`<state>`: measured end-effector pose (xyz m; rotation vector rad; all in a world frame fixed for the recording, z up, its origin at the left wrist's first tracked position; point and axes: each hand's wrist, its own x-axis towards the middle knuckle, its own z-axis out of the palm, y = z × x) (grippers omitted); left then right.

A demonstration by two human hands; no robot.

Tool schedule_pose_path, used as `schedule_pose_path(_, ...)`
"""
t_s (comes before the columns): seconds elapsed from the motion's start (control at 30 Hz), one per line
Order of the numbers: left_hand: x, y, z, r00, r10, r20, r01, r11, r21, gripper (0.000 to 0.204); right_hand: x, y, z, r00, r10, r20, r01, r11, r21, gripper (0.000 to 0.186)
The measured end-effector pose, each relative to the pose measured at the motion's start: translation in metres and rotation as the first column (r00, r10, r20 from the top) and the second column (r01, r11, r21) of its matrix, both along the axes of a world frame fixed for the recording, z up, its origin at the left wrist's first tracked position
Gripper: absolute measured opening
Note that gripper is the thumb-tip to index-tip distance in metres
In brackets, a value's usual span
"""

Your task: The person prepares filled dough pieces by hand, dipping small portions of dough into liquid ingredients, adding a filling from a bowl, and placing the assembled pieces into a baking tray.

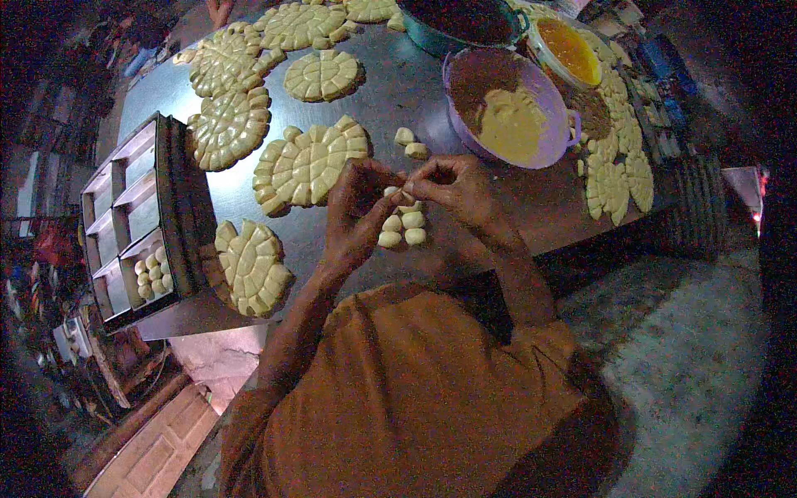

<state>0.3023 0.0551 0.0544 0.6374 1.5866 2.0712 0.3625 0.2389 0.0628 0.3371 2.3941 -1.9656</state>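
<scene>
My left hand [357, 212] and my right hand [457, 191] meet over the metal table [415, 100], thumbs and fingers pinched around a small pale dough piece [405, 189], mostly hidden by the fingertips. Just below them lie several small dough lumps [413, 235], and two more [415, 149] sit above. A round slab of scored dough [303, 166] is left of my hands; a smaller scored slab [253, 266] lies nearer the front left. Beyond my right hand stands a purple basin [552, 141] with pale batter in it.
A compartmented metal tray [154, 203], one section holding dough balls, sits at left. More scored slabs [228, 120] cover the back and right [614, 183]. A dark green basin [415, 25] and a bucket of orange liquid [564, 50] stand behind. Someone's limb [217, 12] shows at the top left.
</scene>
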Motion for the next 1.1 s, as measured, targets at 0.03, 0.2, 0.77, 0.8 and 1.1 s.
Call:
schedule_pose_path(0.03, 0.002, 0.004, -0.002, 0.999, -0.002, 0.050, -0.002, 0.997, 0.082, 0.032, 0.003, 0.001, 0.002, 0.999, -0.015, 0.043, 0.018, 0.998, -0.060, 0.025)
schedule_pose_path(0.2, 0.007, 0.015, -0.016, 0.863, -0.267, 0.429, 0.143, 0.943, 0.299, 0.068, 0.026, 0.003, 0.005, 0.999, -0.047, 0.000, 0.046, 0.999, 0.013, 0.030)
schedule_pose_path(0.77, -0.039, -0.051, -0.068, 0.882, 0.108, 0.458, -0.221, 0.954, 0.200, 0.047, 0.045, 0.012, -0.112, 0.960, -0.143, -0.239, 0.277, 0.584, 0.763, 0.028)
schedule_pose_path(0.8, -0.037, -0.048, -0.065, 0.851, 0.100, 0.515, -0.233, 0.951, 0.201, 0.046, 0.025, 0.015, -0.098, 0.967, -0.117, -0.225, 0.243, 0.681, 0.691, 0.029)
schedule_pose_path(1.1, -0.037, -0.033, -0.049, 0.872, 0.192, 0.450, -0.203, 0.979, -0.025, 0.027, -0.049, 0.039, -0.135, 0.966, -0.190, 0.173, 0.051, 0.801, 0.596, 0.025)
